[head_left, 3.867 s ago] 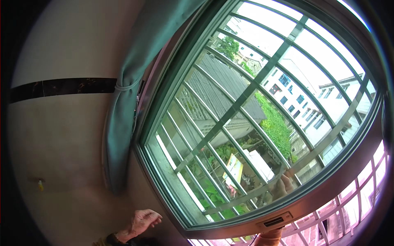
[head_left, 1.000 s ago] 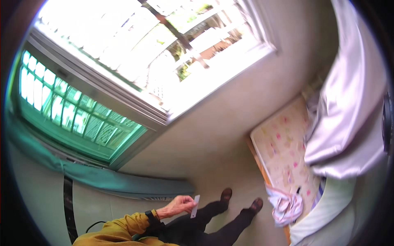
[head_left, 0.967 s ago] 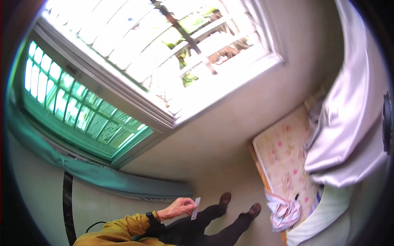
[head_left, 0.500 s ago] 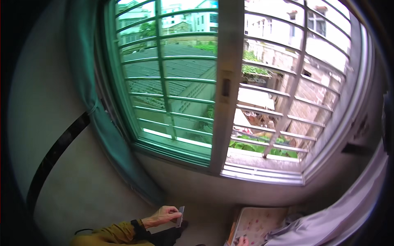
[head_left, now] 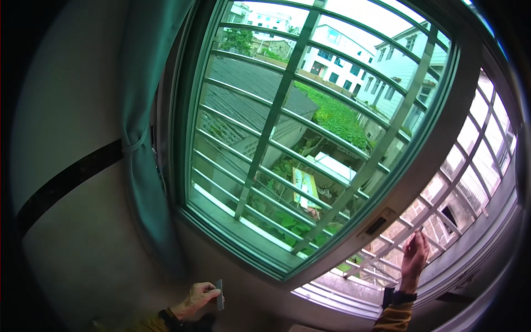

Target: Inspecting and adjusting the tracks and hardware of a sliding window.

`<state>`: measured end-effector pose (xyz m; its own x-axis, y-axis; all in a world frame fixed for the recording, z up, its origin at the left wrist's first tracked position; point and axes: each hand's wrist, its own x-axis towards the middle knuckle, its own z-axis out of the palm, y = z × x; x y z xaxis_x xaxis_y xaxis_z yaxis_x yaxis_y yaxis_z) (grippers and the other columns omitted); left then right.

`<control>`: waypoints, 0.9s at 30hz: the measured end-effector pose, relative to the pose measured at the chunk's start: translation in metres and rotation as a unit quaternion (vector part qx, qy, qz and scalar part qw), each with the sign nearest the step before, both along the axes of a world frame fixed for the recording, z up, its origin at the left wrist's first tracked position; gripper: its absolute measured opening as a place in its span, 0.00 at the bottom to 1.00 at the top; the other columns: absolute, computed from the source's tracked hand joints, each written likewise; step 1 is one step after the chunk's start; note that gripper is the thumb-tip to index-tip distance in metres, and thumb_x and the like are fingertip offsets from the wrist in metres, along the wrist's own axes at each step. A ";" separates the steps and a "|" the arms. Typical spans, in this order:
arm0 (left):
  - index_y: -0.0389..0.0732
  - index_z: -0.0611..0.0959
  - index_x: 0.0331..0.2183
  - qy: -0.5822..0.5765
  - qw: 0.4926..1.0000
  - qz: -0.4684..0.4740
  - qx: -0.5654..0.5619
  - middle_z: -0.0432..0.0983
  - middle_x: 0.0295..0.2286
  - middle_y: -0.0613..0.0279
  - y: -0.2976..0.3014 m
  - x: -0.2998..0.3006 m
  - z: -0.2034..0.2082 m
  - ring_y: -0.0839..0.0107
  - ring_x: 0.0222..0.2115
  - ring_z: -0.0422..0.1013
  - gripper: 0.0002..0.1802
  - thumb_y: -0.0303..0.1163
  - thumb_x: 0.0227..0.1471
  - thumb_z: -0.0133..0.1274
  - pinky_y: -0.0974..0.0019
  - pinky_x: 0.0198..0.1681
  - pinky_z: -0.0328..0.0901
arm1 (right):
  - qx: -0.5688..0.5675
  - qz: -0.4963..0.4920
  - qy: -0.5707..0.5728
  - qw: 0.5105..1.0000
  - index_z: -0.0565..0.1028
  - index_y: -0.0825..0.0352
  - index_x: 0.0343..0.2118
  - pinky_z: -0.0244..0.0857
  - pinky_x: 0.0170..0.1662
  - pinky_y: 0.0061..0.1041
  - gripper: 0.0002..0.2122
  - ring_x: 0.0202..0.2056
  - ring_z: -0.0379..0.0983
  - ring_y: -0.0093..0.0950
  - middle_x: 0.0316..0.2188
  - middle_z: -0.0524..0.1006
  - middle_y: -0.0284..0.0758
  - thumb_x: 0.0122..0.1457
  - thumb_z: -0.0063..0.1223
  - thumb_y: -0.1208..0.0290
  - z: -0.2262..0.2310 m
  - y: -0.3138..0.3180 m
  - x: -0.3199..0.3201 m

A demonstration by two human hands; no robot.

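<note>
At the lower middle, my left hand (head_left: 194,299) pinches a thin, flat, grey rectangular piece (head_left: 220,294) between thumb and fingers, its long side upright. Its exact kind does not show. My right hand (head_left: 414,255) is raised on the right, in front of the metal window bars (head_left: 410,224) of the uncovered opening. Its fingers are drawn together, with a small dark tip at their ends; what they hold, if anything, is too small to make out. Whether that hand touches the bars cannot be told. Left of it stands the sliding sash (head_left: 381,218) with green-tinted glass and a recessed latch.
A teal curtain (head_left: 145,182), gathered and tied, hangs left of the window. A dark band (head_left: 72,180) crosses the pale wall behind it. Below the opening runs the metal window track (head_left: 337,299). Roofs, plants and buildings lie outside beyond the bars.
My right hand has risen from beside the patterned surface at the bottom to the window bars. The view has turned, and the window sits farther right and tilted. My left hand keeps the grey piece.
</note>
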<state>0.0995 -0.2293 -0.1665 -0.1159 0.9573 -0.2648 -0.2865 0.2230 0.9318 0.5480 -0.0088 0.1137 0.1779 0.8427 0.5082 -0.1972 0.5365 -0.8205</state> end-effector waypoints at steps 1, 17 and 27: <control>0.31 0.76 0.32 -0.004 1.000 -0.003 0.004 0.78 0.28 0.53 0.006 -0.003 0.001 0.66 0.30 0.76 0.07 0.27 0.53 0.51 0.68 0.36 0.71 | 0.007 -0.001 0.002 1.000 0.72 0.66 0.36 0.56 0.22 0.11 0.06 0.21 0.63 0.12 0.23 0.71 0.25 0.59 0.50 0.70 0.019 0.014 -0.006; 0.36 0.71 0.28 -0.075 0.949 0.306 0.008 0.75 0.21 0.55 0.016 0.029 -0.002 0.68 0.22 0.75 0.08 0.30 0.51 0.51 0.67 0.28 0.71 | -0.024 0.076 -0.258 0.963 0.71 0.63 0.36 0.66 0.27 0.19 0.10 0.28 0.71 0.19 0.28 0.73 0.29 0.59 0.51 0.62 0.066 0.128 -0.103; 0.36 0.70 0.28 -0.070 0.939 0.337 0.004 0.75 0.21 0.55 0.003 0.027 -0.005 0.68 0.22 0.74 0.09 0.31 0.51 0.50 0.66 0.26 0.72 | -0.065 0.325 -0.254 0.909 0.71 0.68 0.27 0.59 0.21 0.16 0.12 0.18 0.66 0.18 0.17 0.70 0.31 0.58 0.51 0.63 0.079 0.150 -0.170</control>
